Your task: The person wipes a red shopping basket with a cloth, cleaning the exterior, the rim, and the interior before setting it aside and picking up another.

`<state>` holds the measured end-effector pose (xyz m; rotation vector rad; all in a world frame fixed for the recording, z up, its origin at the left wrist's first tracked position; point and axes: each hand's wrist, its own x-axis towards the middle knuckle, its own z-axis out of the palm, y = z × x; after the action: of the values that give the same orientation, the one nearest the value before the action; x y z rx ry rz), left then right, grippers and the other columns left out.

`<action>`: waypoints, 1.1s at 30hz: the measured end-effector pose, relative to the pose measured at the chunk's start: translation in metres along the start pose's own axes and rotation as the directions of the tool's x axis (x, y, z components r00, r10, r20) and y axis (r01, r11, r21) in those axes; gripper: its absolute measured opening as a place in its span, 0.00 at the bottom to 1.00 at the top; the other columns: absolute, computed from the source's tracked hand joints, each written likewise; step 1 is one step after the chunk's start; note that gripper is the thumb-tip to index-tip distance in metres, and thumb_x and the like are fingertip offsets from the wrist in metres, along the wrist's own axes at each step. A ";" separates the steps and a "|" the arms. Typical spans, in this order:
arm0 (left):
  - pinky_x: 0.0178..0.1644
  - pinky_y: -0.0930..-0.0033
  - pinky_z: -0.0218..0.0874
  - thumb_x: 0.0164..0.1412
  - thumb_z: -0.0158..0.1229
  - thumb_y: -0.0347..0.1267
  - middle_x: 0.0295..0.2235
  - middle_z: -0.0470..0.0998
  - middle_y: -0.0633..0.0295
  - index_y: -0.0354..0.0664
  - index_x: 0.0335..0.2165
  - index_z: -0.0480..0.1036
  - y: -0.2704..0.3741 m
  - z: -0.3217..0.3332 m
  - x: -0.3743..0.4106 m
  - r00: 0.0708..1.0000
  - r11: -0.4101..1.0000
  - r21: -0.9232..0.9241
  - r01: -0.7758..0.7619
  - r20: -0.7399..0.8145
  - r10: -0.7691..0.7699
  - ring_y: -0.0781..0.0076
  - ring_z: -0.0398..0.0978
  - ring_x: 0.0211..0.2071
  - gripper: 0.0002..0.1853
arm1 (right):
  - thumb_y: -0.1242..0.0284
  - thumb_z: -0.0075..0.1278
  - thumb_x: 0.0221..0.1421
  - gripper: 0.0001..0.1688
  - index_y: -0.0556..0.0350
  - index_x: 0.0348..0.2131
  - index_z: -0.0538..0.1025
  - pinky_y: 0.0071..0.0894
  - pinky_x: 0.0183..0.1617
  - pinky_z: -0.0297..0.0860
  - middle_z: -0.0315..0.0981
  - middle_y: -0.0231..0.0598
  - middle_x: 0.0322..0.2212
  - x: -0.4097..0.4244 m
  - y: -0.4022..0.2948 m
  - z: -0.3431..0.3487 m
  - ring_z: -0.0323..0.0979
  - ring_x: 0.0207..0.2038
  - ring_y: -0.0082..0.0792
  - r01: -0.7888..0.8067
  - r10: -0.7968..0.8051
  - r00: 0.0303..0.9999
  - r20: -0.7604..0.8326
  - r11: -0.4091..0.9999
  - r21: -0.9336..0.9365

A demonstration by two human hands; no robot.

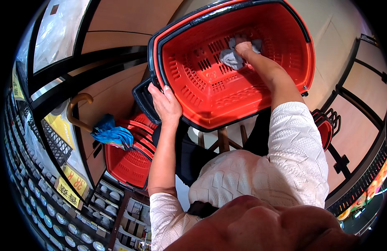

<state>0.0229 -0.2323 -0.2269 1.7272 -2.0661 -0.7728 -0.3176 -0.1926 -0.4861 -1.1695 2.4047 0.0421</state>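
Note:
A large red plastic shopping basket (225, 103) with black rims and handles lies tilted across my lap, its inside facing me. My left hand (167, 103) grips its edge beside the black handle (145, 100), at the basket's left corner. Deep inside, my right hand (243, 47) presses a bunched grey cloth (231, 59) against the slotted bottom. Folds of the cloth stick out on both sides of that hand, and my fingertips are partly hidden. Small pale marks show on the red plastic near the slots.
Stacked red baskets (127, 166) stand at my left, with a folded blue umbrella (113, 135) above them, its curved wooden handle upward. More red baskets (323, 128) are at the right. Wooden panels with black frames (353, 116) flank both sides. Shelves of packaged goods (55, 216) fill the lower left.

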 end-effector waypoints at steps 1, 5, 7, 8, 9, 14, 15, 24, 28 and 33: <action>0.49 0.50 0.58 0.61 0.44 0.32 0.43 0.69 0.35 0.27 0.52 0.55 0.000 -0.001 0.001 1.000 1.000 -0.013 -0.007 0.001 0.007 0.36 0.68 0.44 0.24 | 0.74 0.48 0.50 0.28 0.59 0.52 0.68 0.49 0.53 0.68 0.62 0.60 0.54 0.000 0.001 -0.005 0.66 0.53 0.59 0.025 -0.024 0.999 0.030 1.000 -0.019; 0.49 0.50 0.59 0.61 0.44 0.32 0.43 0.69 0.34 0.27 0.52 0.55 -0.007 -0.002 -0.002 1.000 1.000 -0.019 -0.018 -0.007 0.018 0.36 0.68 0.44 0.24 | 0.71 0.47 0.50 0.15 0.57 0.36 0.80 0.41 0.47 0.73 0.76 0.55 0.37 0.002 0.034 -0.031 0.76 0.44 0.48 0.026 0.002 0.989 0.147 0.982 -0.188; 0.49 0.50 0.59 0.61 0.44 0.32 0.42 0.69 0.34 0.26 0.52 0.55 -0.008 0.003 0.000 0.999 0.999 -0.004 -0.041 -0.013 0.041 0.35 0.68 0.44 0.24 | 0.70 0.45 0.52 0.16 0.55 0.36 0.81 0.43 0.49 0.71 0.76 0.54 0.39 0.015 0.067 -0.029 0.75 0.45 0.51 0.074 -0.040 0.981 0.190 0.981 -0.177; 0.49 0.50 0.59 0.61 0.44 0.32 0.42 0.69 0.33 0.26 0.52 0.55 -0.008 0.004 0.001 0.999 0.999 0.009 -0.049 -0.018 0.049 0.35 0.68 0.44 0.25 | 0.69 0.46 0.51 0.17 0.54 0.39 0.79 0.44 0.50 0.71 0.75 0.53 0.41 0.014 0.068 -0.020 0.74 0.46 0.51 0.031 -0.011 0.993 0.114 0.986 -0.166; 0.49 0.50 0.59 0.61 0.44 0.33 0.42 0.69 0.33 0.26 0.52 0.54 -0.009 0.004 0.000 0.998 0.998 0.027 -0.050 -0.027 0.051 0.35 0.68 0.43 0.25 | 0.68 0.47 0.50 0.19 0.52 0.42 0.77 0.45 0.51 0.70 0.75 0.52 0.42 0.004 0.049 -0.018 0.73 0.47 0.51 -0.004 0.010 0.999 0.042 0.988 -0.152; 0.48 0.49 0.59 0.61 0.45 0.32 0.41 0.70 0.35 0.26 0.52 0.54 0.001 -0.001 0.002 1.000 1.000 -0.002 -0.006 0.011 0.006 0.35 0.69 0.42 0.25 | 0.66 0.48 0.48 0.21 0.50 0.42 0.79 0.42 0.53 0.69 0.75 0.49 0.44 -0.018 -0.008 -0.006 0.74 0.48 0.46 0.140 -0.076 0.942 0.327 0.974 -0.176; 0.47 0.49 0.59 0.61 0.45 0.32 0.41 0.70 0.35 0.27 0.52 0.54 0.000 -0.001 0.001 1.000 1.000 0.013 -0.006 0.007 0.006 0.35 0.69 0.42 0.25 | 0.66 0.48 0.47 0.21 0.50 0.41 0.79 0.42 0.52 0.70 0.76 0.48 0.43 -0.013 -0.009 -0.014 0.74 0.47 0.45 0.207 -0.112 0.912 0.395 0.956 -0.207; 0.47 0.49 0.59 0.60 0.45 0.32 0.41 0.69 0.36 0.27 0.51 0.55 0.000 -0.002 0.000 1.000 0.999 -0.034 0.021 0.011 -0.021 0.37 0.69 0.42 0.24 | 0.65 0.47 0.48 0.19 0.52 0.37 0.81 0.42 0.47 0.72 0.77 0.46 0.41 -0.006 0.058 -0.050 0.75 0.45 0.45 0.415 -0.155 0.853 0.498 0.781 -0.467; 0.47 0.49 0.59 0.60 0.45 0.32 0.41 0.69 0.36 0.28 0.51 0.55 -0.004 -0.002 0.002 1.000 0.997 -0.072 0.004 0.016 -0.003 0.37 0.69 0.42 0.24 | 0.65 0.46 0.47 0.21 0.56 0.39 0.79 0.44 0.50 0.71 0.75 0.49 0.44 -0.016 0.052 -0.055 0.73 0.47 0.47 0.254 -0.050 0.858 0.511 0.906 -0.338; 0.48 0.48 0.59 0.60 0.45 0.32 0.41 0.69 0.36 0.28 0.52 0.54 0.000 -0.003 0.002 1.000 0.997 -0.072 -0.007 0.016 0.009 0.36 0.69 0.42 0.24 | 0.65 0.44 0.48 0.24 0.56 0.42 0.78 0.42 0.53 0.69 0.74 0.53 0.45 -0.029 0.066 -0.042 0.72 0.50 0.47 0.205 -0.065 0.890 0.451 0.941 -0.270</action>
<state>0.0242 -0.2350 -0.2242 1.6784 -2.0288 -0.8513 -0.3679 -0.1388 -0.4476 -1.3012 1.9545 0.5968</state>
